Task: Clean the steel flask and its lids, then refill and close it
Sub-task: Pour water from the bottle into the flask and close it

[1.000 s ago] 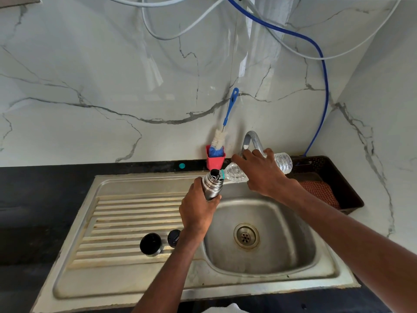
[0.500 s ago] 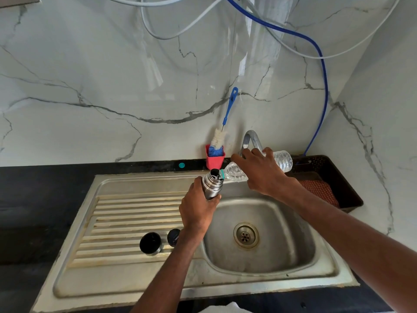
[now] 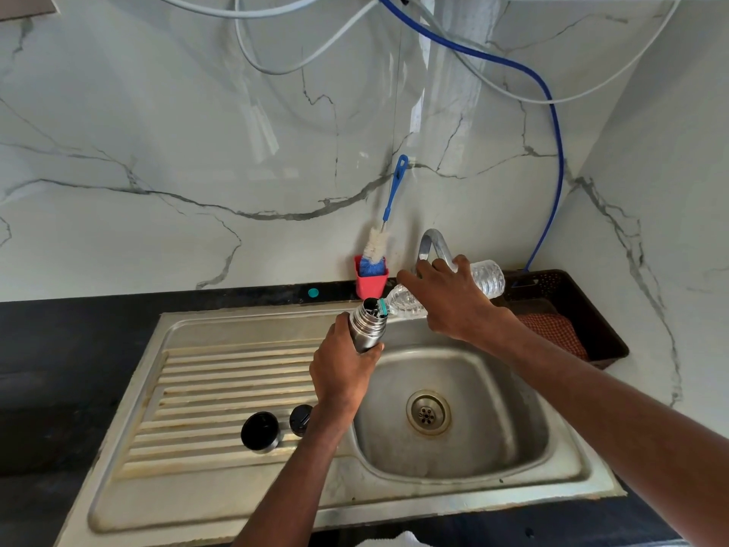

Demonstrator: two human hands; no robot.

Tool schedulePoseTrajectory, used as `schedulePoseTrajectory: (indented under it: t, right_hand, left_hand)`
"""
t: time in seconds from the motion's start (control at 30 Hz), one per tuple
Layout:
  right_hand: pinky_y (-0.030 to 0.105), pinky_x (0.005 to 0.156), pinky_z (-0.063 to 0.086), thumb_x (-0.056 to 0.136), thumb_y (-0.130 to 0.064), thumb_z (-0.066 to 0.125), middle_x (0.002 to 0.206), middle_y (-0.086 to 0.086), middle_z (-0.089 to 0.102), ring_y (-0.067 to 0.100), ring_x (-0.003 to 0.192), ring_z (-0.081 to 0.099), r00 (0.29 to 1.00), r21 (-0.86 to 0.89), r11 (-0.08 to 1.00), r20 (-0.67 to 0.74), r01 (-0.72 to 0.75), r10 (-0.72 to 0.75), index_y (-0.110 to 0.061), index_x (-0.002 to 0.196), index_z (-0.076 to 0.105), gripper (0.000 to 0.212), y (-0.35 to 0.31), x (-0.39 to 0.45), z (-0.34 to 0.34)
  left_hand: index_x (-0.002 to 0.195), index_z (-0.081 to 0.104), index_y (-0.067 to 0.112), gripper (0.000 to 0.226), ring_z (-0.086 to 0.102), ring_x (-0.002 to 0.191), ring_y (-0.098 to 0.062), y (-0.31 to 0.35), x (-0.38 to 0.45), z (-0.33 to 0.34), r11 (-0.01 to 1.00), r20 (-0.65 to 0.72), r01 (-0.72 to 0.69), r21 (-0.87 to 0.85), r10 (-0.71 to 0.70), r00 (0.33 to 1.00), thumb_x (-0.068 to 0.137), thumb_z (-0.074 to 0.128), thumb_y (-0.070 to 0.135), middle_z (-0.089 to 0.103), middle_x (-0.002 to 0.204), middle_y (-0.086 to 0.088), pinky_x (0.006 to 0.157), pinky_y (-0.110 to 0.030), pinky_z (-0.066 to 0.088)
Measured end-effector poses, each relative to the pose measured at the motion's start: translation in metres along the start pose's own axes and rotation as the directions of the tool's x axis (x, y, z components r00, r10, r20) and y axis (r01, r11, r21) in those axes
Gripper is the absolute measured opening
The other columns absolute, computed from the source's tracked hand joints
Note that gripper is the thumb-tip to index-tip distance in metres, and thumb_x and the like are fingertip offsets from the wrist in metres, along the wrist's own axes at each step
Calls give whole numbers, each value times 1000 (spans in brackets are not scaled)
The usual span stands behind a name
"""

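My left hand (image 3: pixel 341 373) grips the steel flask (image 3: pixel 367 324) upright over the left edge of the sink basin (image 3: pixel 493 436), its mouth open. My right hand (image 3: pixel 449 302) holds a clear plastic water bottle (image 3: pixel 487 278) tipped on its side, with its neck at the flask's mouth. Two dark flask lids stand on the ribbed drainboard (image 3: pixel 221 392): a larger cup lid (image 3: pixel 260 431) and a smaller stopper (image 3: pixel 300 419).
A blue-handled bottle brush (image 3: pixel 388 215) stands in a red holder (image 3: pixel 371 284) by the wall. The steel tap (image 3: pixel 432 242) rises behind my right hand. A dark basket (image 3: pixel 584 309) with a red checked cloth (image 3: pixel 552 333) sits right of the sink.
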State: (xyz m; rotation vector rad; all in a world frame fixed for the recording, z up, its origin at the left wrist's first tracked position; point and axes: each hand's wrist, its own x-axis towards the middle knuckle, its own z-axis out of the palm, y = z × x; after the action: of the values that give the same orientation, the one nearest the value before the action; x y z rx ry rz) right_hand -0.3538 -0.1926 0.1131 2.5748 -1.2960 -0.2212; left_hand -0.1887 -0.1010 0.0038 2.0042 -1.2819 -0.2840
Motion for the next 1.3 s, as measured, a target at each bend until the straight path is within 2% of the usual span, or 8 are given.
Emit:
schedulePoseTrajectory:
  t: [0.63,0.93,1.3]
  right_hand:
    - [61,106,35,75,-6,72,125,8,53,32,116,55,1000,12,1000,3,15,-15,-22,146,32,83,-2,4,-3]
    - [62,107,34,75,-6,73,128,10,53,33,119,54,1000,9,1000,3,17,-17,-20,149,30,86,-4,1,-5]
    - [60,106,35,74,-9,75,127,9,52,32,117,54,999,-35,999,10,38,-37,-17,143,37,79,-3,1,-10]
  left_hand:
    - [117,58,33,55,72,92,-18,0,0,-3,1000,-5,21,-19,-21,1000,74,90,48,73,108,11,74,-33,54]
    - [115,57,33,55,72,92,-18,-1,-2,-4,1000,-5,18,-22,-18,1000,74,90,48,73,107,11,77,-39,59]
    - [114,57,33,53,71,91,-16,4,-5,-8,999,-1,10,-30,-10,1000,75,90,47,73,106,12,74,-33,54]
